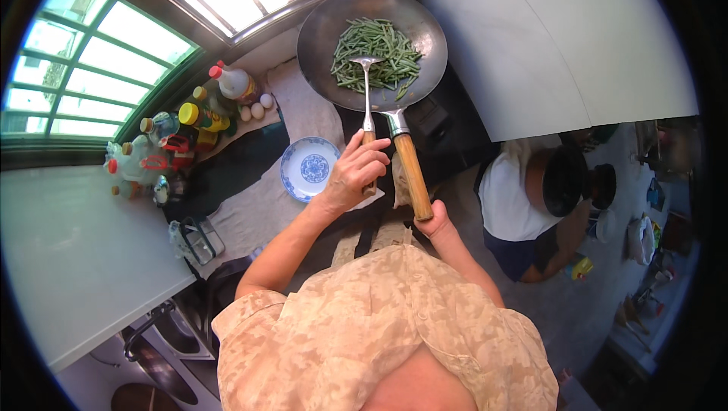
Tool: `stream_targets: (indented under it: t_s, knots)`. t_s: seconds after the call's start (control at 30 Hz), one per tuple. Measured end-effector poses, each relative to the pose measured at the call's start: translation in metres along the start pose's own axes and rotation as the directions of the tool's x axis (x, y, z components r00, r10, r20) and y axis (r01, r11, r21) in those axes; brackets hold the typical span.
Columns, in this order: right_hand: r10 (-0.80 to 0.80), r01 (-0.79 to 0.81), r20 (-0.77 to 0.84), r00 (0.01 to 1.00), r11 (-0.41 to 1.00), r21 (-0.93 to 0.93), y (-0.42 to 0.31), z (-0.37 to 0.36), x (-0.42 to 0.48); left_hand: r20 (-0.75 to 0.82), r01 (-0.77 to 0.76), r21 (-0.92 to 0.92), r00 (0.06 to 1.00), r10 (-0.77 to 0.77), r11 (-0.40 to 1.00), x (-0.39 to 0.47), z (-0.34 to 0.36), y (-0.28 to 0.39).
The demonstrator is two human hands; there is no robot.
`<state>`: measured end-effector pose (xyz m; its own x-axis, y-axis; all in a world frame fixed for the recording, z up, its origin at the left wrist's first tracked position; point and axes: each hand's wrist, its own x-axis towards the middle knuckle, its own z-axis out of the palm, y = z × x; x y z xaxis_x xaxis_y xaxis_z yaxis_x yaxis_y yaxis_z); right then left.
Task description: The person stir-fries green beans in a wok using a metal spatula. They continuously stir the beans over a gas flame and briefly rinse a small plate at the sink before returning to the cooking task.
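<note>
Cut green beans lie heaped in a metal wok in front of me. My left hand is around the wooden handle of a metal spatula, some fingers lifted, and the spatula's head rests on the beans. My right hand grips the lower end of the wok's wooden handle. A white plate with blue patterns sits on the cloth-covered counter just left of my left hand.
Bottles and several eggs stand by the barred window at the left. A wire rack is at the lower left, near a sink. A pale cabinet juts in at the upper right. Another person is at the right.
</note>
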<state>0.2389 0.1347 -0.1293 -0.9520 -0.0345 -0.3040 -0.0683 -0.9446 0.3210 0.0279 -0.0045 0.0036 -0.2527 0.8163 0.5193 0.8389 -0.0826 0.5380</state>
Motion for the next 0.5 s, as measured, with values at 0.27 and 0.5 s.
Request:
stream_targets:
  t_s: [0.27, 0.5]
  knots:
    - [-0.168, 0.146, -0.541, 0.824, 0.986, -0.083, -0.027, -0.042, -0.056, -0.387, 0.520, -0.217, 0.731, -0.562, 0.826, -0.080, 0.069, 0.014]
    - [-0.475, -0.030, -0.837, 0.273, 0.865, -0.501, -0.023, -0.075, -0.069, 0.185, 0.382, -0.885, -0.239, -0.953, -0.268, -0.218, 0.097, -0.020]
